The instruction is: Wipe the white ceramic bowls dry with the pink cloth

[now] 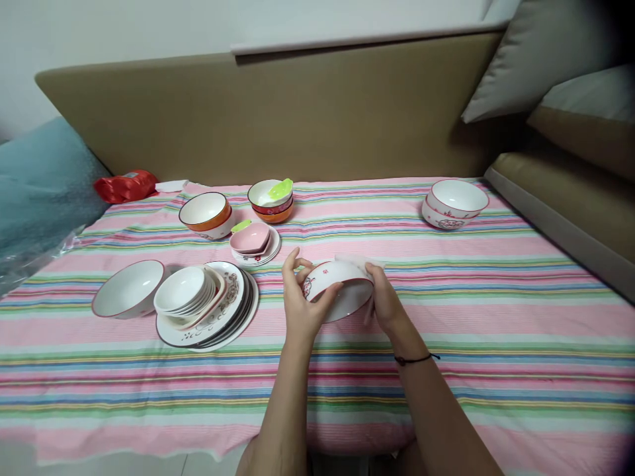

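Note:
Between my two hands a white bowl with a red rim and small red patterns is held up, tilted so its opening faces down and toward me. My left hand grips its left side, thumb at the rim and fingers behind. My right hand is closed at the right side, pressing a thin whitish cloth or tissue against the bowl. Part of that sheet shows behind the bowl; the right fingertips are mostly hidden.
On the striped cloth, stacked plates and small bowls stand left beside a large bowl. Behind are orange bowls, pink dishes and bowls holding a green item. Two nested bowls sit right. Cushions flank the backrest.

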`<state>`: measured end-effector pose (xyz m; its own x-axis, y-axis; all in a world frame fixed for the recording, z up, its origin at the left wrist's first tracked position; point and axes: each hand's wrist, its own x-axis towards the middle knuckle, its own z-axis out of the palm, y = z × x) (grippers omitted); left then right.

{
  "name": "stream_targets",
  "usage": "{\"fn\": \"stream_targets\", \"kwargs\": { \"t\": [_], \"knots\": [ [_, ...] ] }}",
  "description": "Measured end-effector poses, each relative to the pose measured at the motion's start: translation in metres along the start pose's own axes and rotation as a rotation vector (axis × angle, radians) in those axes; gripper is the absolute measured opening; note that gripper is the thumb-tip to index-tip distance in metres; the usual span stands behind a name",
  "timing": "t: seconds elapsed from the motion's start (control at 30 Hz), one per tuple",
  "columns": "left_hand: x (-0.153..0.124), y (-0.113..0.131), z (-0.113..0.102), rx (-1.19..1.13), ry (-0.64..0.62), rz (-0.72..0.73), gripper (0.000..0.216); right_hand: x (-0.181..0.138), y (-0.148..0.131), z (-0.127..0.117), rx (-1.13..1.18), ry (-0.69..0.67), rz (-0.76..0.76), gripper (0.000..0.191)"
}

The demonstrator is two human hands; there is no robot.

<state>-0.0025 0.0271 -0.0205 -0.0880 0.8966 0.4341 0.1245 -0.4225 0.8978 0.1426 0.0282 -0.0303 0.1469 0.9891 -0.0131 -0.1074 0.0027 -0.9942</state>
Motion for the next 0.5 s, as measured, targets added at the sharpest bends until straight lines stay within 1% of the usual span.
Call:
{"fn": "stream_targets", "kwargs": {
  "t": [0.07, 0.17, 0.3, 0.37, 0.43, 0.5],
  "knots": [
    [-0.001, -0.002, 0.000, 0.026, -0.029, -0.035, 0.081, 0.002, -0.004, -0.002, -0.041, -0.046, -0.014, 0.041],
    [-0.004, -0.006, 0.002, 0.068, -0.086, -0.054, 0.089, 0.003, -0.010, -0.005, -0.194, -0.098, -0.143, 0.039],
    [-0.008, -0.008, 0.005, 0.110, -0.163, -0.084, 0.091, 0.001, -0.011, -0.005, -0.336, -0.119, -0.241, 0.036],
    [-0.008, -0.006, 0.005, 0.121, -0.185, -0.101, 0.090, 0.001, -0.009, -0.004, -0.369, -0.097, -0.256, 0.034],
    [-0.007, -0.004, 0.006, 0.116, -0.195, -0.118, 0.089, 0.001, -0.007, -0.003, -0.399, -0.037, -0.242, 0.032],
    [-0.005, -0.004, 0.007, 0.046, -0.170, -0.149, 0.079, 0.001, -0.007, -0.002, -0.411, 0.018, -0.212, 0.031]
  ]
}}
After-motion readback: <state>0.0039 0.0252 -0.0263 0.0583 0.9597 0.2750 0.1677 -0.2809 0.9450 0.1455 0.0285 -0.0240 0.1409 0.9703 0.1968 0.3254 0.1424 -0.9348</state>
